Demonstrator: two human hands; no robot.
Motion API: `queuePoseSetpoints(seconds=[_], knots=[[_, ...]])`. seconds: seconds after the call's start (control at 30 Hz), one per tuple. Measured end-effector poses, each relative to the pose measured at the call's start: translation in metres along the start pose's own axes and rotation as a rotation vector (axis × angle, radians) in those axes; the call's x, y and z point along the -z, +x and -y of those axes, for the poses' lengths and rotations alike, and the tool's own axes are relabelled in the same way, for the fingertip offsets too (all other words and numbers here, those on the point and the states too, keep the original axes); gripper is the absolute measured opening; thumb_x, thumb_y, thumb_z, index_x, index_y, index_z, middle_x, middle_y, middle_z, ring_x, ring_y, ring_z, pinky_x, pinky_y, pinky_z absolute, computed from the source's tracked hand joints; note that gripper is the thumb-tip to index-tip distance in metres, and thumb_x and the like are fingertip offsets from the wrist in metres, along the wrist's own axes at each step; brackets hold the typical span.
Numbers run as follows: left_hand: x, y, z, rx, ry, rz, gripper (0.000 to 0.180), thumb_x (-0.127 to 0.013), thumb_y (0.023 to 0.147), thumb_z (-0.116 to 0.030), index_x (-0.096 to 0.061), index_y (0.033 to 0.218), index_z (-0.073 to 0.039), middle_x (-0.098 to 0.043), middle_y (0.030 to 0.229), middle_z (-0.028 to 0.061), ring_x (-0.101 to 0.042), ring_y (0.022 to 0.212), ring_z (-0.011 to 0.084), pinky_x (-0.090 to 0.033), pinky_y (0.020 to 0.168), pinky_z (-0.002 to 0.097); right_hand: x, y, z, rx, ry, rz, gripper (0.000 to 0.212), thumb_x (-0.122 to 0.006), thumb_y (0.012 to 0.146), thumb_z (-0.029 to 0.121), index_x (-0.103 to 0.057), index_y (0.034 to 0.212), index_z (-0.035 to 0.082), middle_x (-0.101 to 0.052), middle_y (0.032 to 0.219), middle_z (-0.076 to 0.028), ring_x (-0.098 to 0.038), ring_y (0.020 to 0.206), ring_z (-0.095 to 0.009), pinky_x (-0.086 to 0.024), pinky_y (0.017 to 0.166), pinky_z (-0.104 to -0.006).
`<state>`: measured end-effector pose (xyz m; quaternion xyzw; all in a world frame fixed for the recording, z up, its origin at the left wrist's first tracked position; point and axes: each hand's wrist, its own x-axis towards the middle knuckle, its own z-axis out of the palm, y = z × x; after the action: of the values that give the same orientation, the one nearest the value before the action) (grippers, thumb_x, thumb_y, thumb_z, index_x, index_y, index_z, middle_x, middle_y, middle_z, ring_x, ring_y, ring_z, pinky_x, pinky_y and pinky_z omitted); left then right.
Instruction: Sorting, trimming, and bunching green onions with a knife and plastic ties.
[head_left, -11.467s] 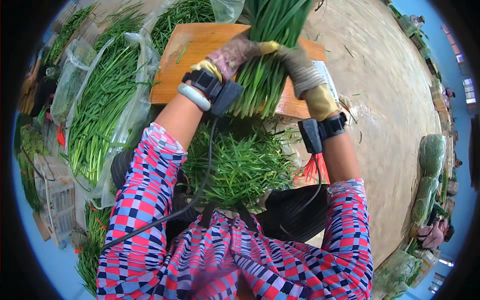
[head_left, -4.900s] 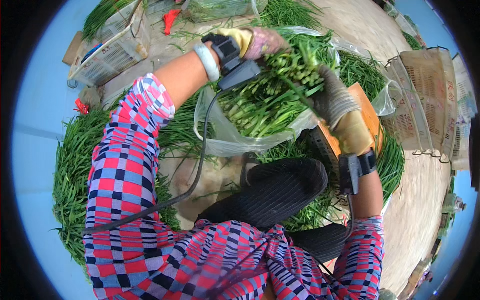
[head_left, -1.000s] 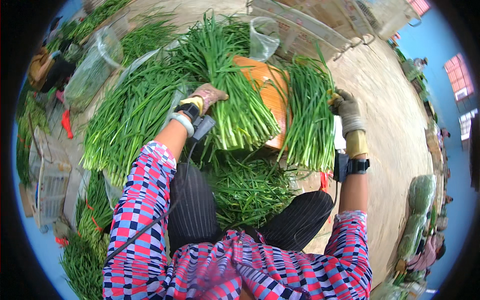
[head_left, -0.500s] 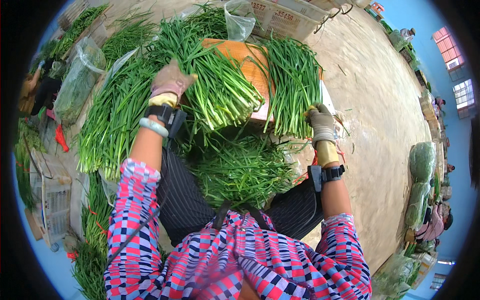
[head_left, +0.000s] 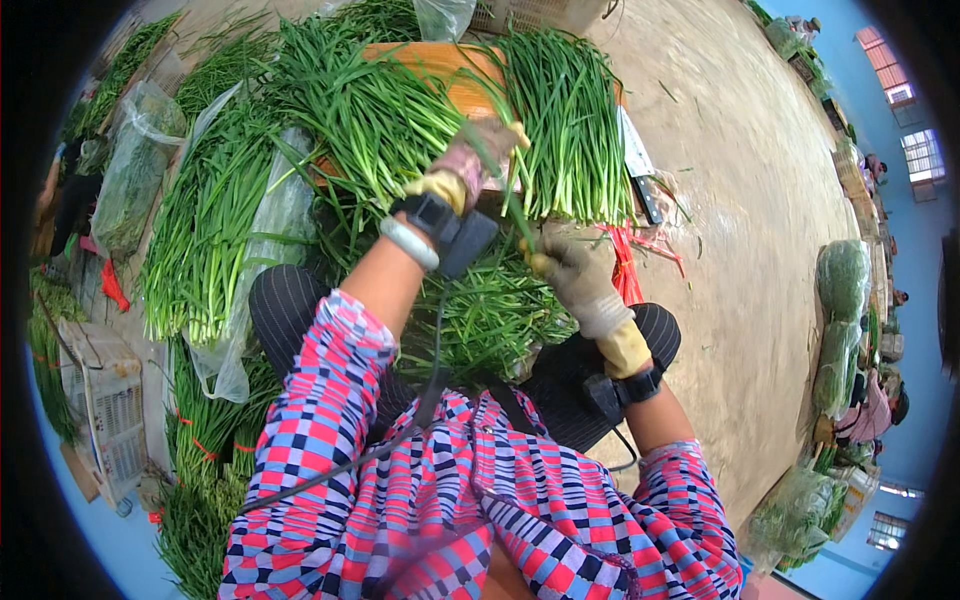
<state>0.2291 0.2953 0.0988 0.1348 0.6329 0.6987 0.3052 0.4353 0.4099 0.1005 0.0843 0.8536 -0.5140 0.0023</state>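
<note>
My left hand (head_left: 474, 158), in a stained glove, is over the pale stem ends of a big heap of garlic chives (head_left: 355, 125); its fingers are partly hidden and blurred. Below it and to the right, my gloved right hand (head_left: 578, 285) is closed on one end of a single chive leaf (head_left: 512, 205). That leaf stretches up, smeared by motion, across my left hand. A second bunch of chives (head_left: 572, 125) lies on the orange-brown board (head_left: 450, 72), stems toward me. Between my knees sits a pile of loose chive leaves (head_left: 490, 315).
Right of the second bunch lies a knife (head_left: 634, 150) with a black handle, near red ties (head_left: 624, 265). More chives (head_left: 210, 230) rest on clear plastic at the left. A white crate (head_left: 108, 405) and a filled plastic bag (head_left: 140, 165) stand farther left. People work along the right wall.
My left hand has come right and toward the stem ends. My right hand has left the second bunch and moved inward, now gripping a leaf. The knife now shows more fully.
</note>
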Motion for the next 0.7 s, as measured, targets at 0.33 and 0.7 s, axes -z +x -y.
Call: queuePoseSetpoints(seconds=[0.33,0.7], knots=[[-0.069,0.055,0.016,-0.046,0.816,0.235,0.038,-0.056,0.078,-0.039,-0.065,0.074,-0.002,-0.059,0.07,0.0158,-0.053,0.061,0.026,-0.045,0.062,0.0367,0.099,-0.016,0.027,-0.065,-0.499,-0.095,0.035,-0.063,0.08,0.026,-0.059,0.112,0.012,-0.065,0.095,-0.013,-0.063,0.084,-0.028,-0.05,0.074,-0.0369],[-0.036,-0.058,-0.011,-0.31,0.281,-0.515,0.045,-0.071,0.072,-0.014,-0.057,0.115,-0.011,-0.063,0.099,0.0045,-0.059,0.088,0.0166,-0.049,0.075,0.0298,0.056,0.151,0.014,0.071,-1.0,-0.311,0.051,-0.063,0.076,0.042,-0.051,0.121,0.023,-0.06,0.106,-0.012,-0.057,0.1,-0.031,-0.045,0.081,-0.0432]])
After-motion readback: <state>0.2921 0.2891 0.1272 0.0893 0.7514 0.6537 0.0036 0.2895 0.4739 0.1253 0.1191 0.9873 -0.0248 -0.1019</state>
